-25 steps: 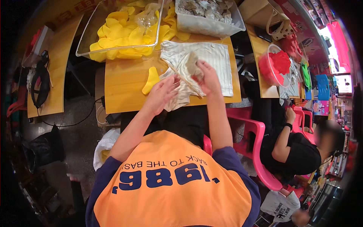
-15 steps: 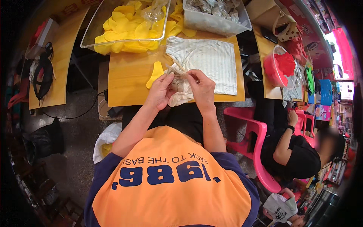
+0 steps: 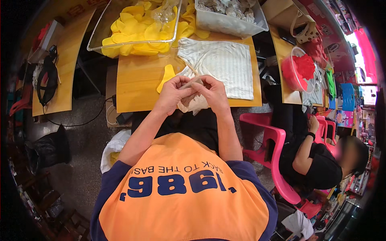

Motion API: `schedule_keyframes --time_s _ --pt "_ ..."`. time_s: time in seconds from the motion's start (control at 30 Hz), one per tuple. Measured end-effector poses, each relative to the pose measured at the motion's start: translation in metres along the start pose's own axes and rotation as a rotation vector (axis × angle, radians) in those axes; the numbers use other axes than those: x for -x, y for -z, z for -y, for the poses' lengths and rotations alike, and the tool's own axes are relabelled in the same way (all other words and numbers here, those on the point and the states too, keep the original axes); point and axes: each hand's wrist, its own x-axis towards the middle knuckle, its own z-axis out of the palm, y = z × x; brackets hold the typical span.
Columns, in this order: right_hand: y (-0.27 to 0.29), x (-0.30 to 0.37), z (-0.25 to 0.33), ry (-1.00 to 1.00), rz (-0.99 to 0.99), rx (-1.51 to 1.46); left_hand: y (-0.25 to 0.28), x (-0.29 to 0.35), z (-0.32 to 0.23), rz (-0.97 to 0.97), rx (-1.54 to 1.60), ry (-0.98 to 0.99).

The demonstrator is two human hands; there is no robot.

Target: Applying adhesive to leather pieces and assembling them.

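My left hand (image 3: pixel 173 95) and my right hand (image 3: pixel 214 93) are close together above the table's near edge. Both pinch a thin, greyish-brown piece of sheer material (image 3: pixel 190 85), partly covered by the fingers; its exact kind is unclear. Beyond the hands, a slim light-coloured stick (image 3: pixel 190 67) slants over the cloth, its near end hidden by the fingers. A striped white cloth (image 3: pixel 229 68) lies spread under and to the right of the hands, one corner hanging at the table edge. Left of my left hand rests a flat yellow petal-shaped piece (image 3: pixel 167 77).
A clear bin (image 3: pixel 175 30) of yellow pieces stands at the back left. Beside it is a bin (image 3: pixel 231 28) of grey, plastic-looking bundles. To the right are a tub (image 3: pixel 290 76) with red pieces, a pink chair (image 3: pixel 277 160) and a seated person (image 3: pixel 317 162) in black.
My hands have drawn closer together, the right moving slightly left toward the left. The material is now stretched or folded between the fingertips instead of bunched in the left hand.
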Motion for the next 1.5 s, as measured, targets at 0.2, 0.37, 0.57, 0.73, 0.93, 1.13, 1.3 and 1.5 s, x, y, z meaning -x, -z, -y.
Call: schedule_keyframes --time_s 0.2,0.37,0.57,0.73,0.93,1.13,1.3,1.5 --pt "-0.009 -0.001 -0.007 0.087 -0.179 -0.334 0.007 0.007 -0.019 0.044 0.164 0.254" --pt "-0.013 0.003 -0.003 0.059 -0.122 -0.349 0.019 0.007 -0.015 0.047 -0.066 -0.018" --pt "-0.015 0.002 -0.015 0.080 -0.087 -0.527 0.005 0.014 -0.039 -0.031 -0.342 -0.115" --pt "-0.017 0.004 -0.013 0.067 -0.119 -0.495 0.015 0.013 -0.050 0.143 -0.606 0.019" --pt "-0.015 0.008 -0.007 0.127 -0.108 -0.359 0.016 0.012 -0.047 0.234 -0.651 -0.283" --pt "-0.013 0.012 -0.004 0.100 -0.123 -0.314 0.018 0.011 -0.046 0.276 -0.536 0.094" --pt "-0.011 0.011 -0.005 0.139 -0.111 -0.276 0.012 0.017 -0.048 0.343 -0.276 0.042" --pt "-0.015 0.011 0.011 0.180 -0.108 -0.187 0.013 0.013 -0.050 0.287 -0.475 -0.037"
